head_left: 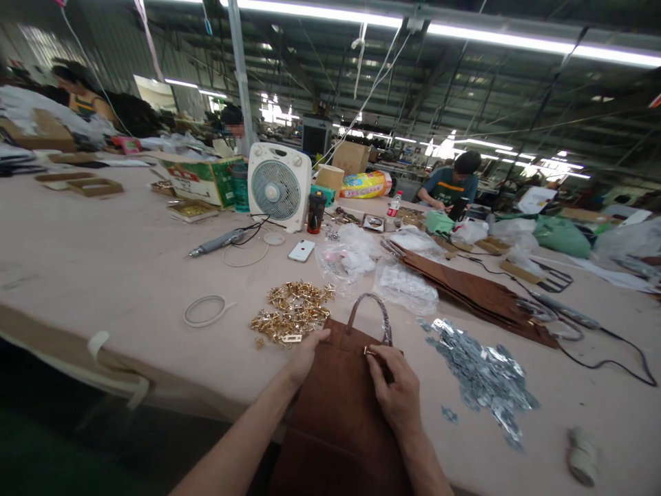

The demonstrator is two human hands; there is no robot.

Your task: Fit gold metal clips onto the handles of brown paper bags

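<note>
Left hand [306, 357] rests flat, fingers loose, on brown suede handbag [335, 413] at near edge of pale worktable [129, 275]; right hand [395, 389] pinches, prob., a small gold metal clasp [370, 352] at its top rim. Best w/ bag pinned flat, clasp square to rim.

The left hand [306, 357] and right hand [395, 387] are bare, as are both forearms (elbows and upper arms lie out of view).

Long pink worktable [103, 255], white fan [279, 186] (facing camera), ceiling strip lights [516, 38].
</note>
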